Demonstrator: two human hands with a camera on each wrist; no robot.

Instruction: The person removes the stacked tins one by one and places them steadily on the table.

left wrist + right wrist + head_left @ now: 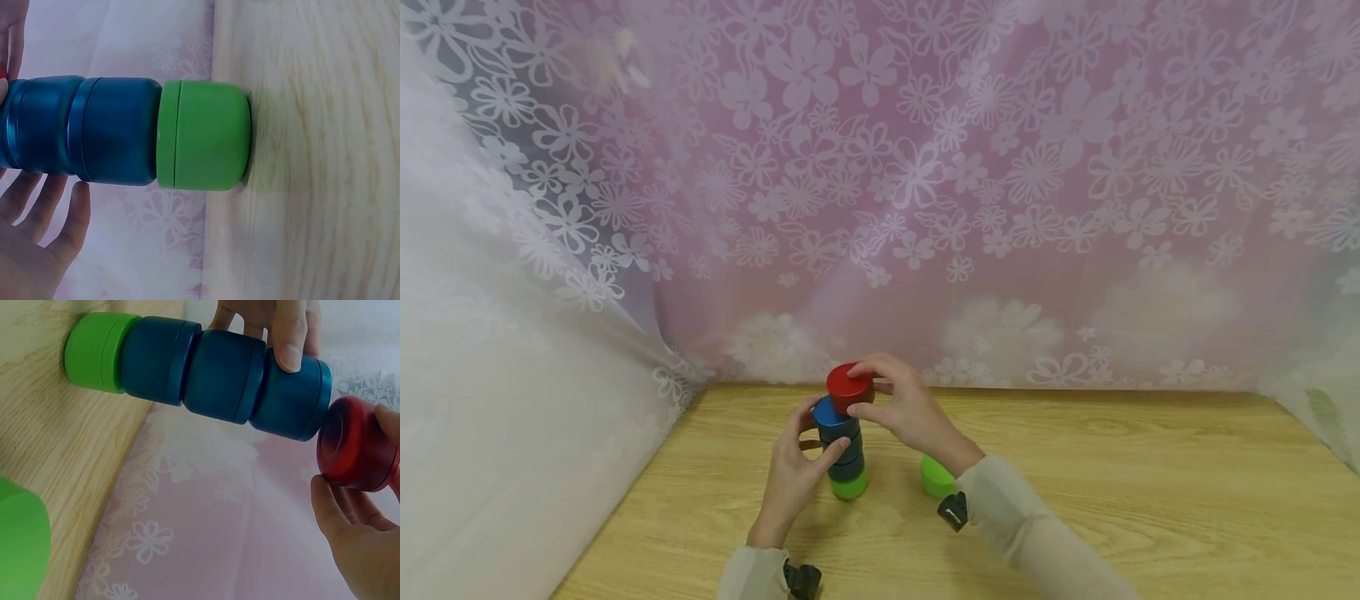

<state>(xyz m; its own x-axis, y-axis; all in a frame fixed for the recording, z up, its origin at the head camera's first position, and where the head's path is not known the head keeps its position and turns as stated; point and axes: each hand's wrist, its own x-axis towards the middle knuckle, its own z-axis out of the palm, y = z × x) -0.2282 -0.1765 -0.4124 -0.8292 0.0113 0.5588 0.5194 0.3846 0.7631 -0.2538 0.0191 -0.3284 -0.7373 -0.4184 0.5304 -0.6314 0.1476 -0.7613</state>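
My right hand grips a small round red tin at the top of a stack, thumb on one side and fingers on the other. The red tin is off to one side and slightly tilted, its base at the rim of the top blue tin. Whether they touch I cannot tell. Below are two more blue tins and a green tin, which stands on the table. My left hand holds the stack near its top, its thumb pressed on the upper blue tins.
A bright green object sits on the wooden table right of the stack, partly hidden by my right wrist. A flowered curtain hangs behind the table's back edge, and a pale sheet hangs at the left.
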